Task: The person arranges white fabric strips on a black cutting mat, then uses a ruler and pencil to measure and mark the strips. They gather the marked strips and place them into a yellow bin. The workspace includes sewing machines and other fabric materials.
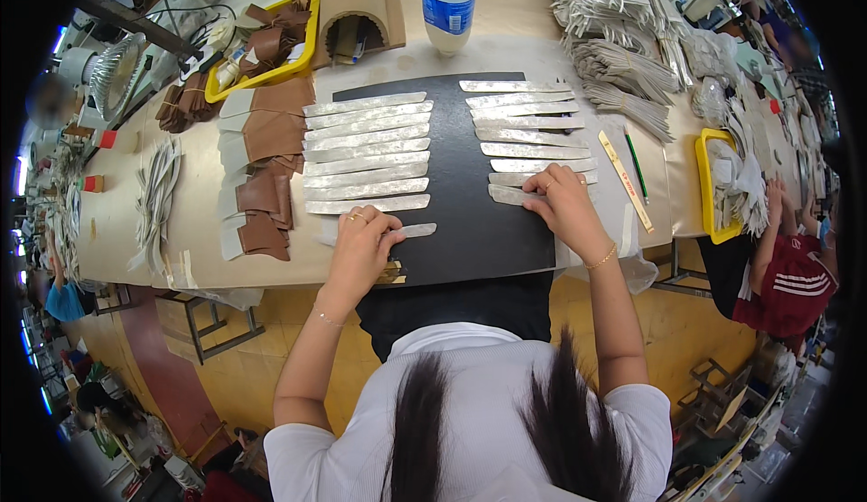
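On a black board (492, 254) lie two columns of flat, silvery-grey curved strips, set out roughly parallel. My left hand (364, 242) is at the bottom of the left column. Its thumb and fingers pinch a grey strip (419, 230), whose right end sticks out past the fingertips. My right hand (569, 206) is at the bottom of the right column. Thumb and fingers close on the right end of another grey strip (507, 195), which lies against the board. Just above it, a further strip (511, 179) runs partly under my right fingers.
Brown and pale leather pieces (264, 195) overlap left of the strips. A yellow basket (312, 46), a bottle (449, 10) and stacked grey strips (623, 60) stand behind. A yellow ruler (627, 181) and green pencil (637, 163) lie right. A co-worker (790, 272) sits at far right.
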The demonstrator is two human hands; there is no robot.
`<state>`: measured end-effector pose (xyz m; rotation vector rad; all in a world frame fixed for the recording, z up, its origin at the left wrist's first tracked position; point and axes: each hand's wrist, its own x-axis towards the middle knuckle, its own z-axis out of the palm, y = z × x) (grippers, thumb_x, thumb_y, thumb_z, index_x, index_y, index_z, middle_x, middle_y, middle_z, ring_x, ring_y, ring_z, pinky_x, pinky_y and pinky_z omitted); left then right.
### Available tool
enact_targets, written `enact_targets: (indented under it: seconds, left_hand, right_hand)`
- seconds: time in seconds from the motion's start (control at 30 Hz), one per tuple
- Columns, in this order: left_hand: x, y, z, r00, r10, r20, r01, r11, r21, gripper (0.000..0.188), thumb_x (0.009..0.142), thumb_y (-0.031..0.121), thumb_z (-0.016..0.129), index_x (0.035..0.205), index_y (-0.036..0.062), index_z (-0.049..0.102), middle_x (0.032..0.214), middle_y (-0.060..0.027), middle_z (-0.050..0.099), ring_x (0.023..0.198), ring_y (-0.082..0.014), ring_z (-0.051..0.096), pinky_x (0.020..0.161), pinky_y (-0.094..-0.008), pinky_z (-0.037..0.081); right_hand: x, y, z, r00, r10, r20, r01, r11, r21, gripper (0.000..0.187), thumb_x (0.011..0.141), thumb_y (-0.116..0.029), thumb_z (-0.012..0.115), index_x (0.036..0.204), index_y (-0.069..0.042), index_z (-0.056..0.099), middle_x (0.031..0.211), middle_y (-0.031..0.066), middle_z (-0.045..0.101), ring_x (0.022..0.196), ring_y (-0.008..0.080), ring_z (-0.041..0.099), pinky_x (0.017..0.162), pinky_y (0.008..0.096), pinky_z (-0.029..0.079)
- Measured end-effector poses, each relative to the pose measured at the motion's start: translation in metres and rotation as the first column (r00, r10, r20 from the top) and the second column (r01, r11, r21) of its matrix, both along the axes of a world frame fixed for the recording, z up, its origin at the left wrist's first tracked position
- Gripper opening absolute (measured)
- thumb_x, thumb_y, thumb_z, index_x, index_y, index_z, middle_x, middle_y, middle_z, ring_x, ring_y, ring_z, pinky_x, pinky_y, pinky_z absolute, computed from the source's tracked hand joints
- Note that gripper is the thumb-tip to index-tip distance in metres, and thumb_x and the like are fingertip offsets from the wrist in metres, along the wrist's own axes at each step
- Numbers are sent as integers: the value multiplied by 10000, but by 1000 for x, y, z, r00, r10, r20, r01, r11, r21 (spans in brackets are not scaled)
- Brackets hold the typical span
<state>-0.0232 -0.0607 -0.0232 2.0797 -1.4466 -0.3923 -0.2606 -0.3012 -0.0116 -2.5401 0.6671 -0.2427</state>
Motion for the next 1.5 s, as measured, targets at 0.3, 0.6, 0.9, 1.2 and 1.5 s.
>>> enact_targets:
  seconds: [0.3, 0.6, 0.9, 1.2, 1.5]
  left_hand:
    - [19, -23, 9, 998, -30, 57, 29, 999, 21, 151, 803, 107, 747, 939, 71, 692, 993, -78, 597, 979, -290, 560, 865, -421, 401]
    - [9, -9, 4, 993, -91, 78, 91, 996, 6, 147, 819, 108, 742, 949, 69, 685, 936, -75, 582, 942, -279, 565, 848, -402, 394]
    - [34, -34, -1, 986, -55, 158, 70, 993, -92, 123, 816, 132, 749, 920, 93, 697, 1009, -51, 594, 998, -270, 560, 910, -421, 392]
    - [32, -38, 8, 999, -43, -1, 43, 996, 72, 171, 812, 107, 754, 966, 63, 694, 998, -70, 588, 1002, -283, 557, 905, -410, 401]
    - [38, -46, 0, 994, -40, 104, 47, 996, -70, 179, 808, 96, 754, 972, 61, 691, 1010, -70, 586, 1014, -284, 559, 893, -408, 417]
  right_hand:
    - [6, -4, -3, 999, 6, 53, -1, 997, -81, 148, 834, -97, 711, 938, -81, 607, 968, 58, 576, 960, 273, 547, 871, 397, 432]
    - [9, -7, 0, 1000, 0, 19, 1, 996, -86, 214, 804, -109, 745, 996, -91, 651, 967, 66, 561, 962, 276, 547, 875, 395, 438]
    - [21, -17, -1, 993, 35, 116, -24, 996, -90, 208, 794, -68, 745, 977, -71, 647, 973, 79, 568, 962, 282, 544, 874, 386, 444]
    - [21, -21, -1, 999, -16, 43, 17, 1000, -3, 205, 803, -118, 755, 984, -92, 662, 978, 62, 575, 977, 279, 553, 889, 396, 433]
    - [29, -24, -4, 994, -19, 108, 27, 997, -71, 198, 821, -144, 747, 1005, -119, 680, 1015, 53, 575, 1020, 261, 544, 900, 406, 423]
